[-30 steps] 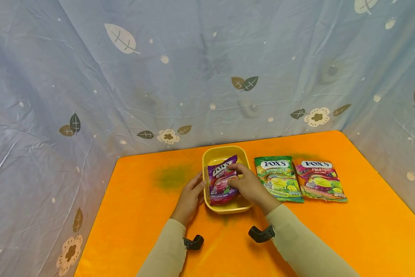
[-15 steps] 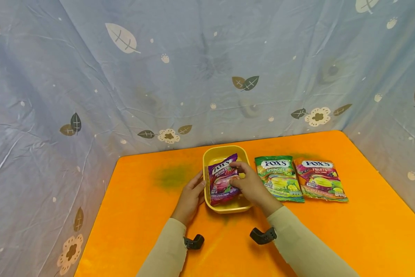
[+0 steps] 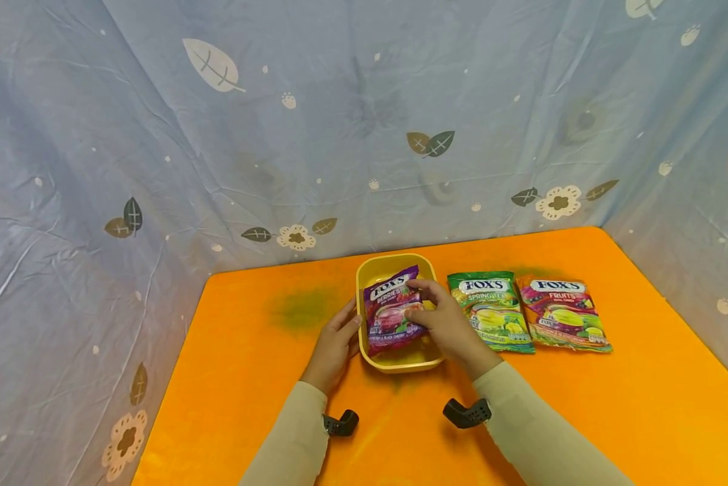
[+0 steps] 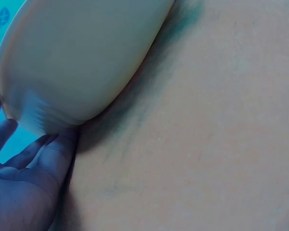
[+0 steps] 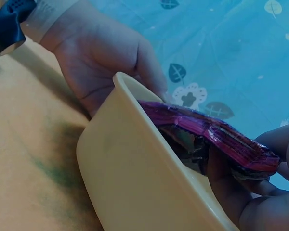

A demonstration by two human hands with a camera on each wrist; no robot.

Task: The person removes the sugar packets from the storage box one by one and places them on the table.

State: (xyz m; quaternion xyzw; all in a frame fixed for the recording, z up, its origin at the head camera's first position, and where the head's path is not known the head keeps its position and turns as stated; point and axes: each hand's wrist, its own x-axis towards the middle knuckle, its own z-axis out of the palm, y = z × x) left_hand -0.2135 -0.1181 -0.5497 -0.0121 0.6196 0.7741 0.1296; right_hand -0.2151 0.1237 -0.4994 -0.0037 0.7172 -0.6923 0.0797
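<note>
In the head view my right hand (image 3: 446,327) pinches the right edge of a purple Fox's Berries candy bag (image 3: 388,317), thumb on top and fingers around the edge. The bag lies tilted inside a yellow plastic tub (image 3: 400,368); the right wrist view shows its held end (image 5: 260,163) raised over the rim of the tub (image 5: 120,149). My left hand (image 3: 331,347) grips the left side of the tub, its thumb at the rim. In the left wrist view, the left hand's fingers (image 4: 60,149) reach along the outer wall toward the base.
Right of the tub lie a green Fox's Spring Tea bag (image 3: 490,312) and an orange Fox's Fruits bag (image 3: 561,314), side by side on the orange table (image 3: 242,378). A blue patterned curtain (image 3: 327,148) hangs behind and along both sides.
My right hand has shifted slightly to the right, and the upper end of the purple candy bag has risen a little with it. The left hand and tub stay put.
</note>
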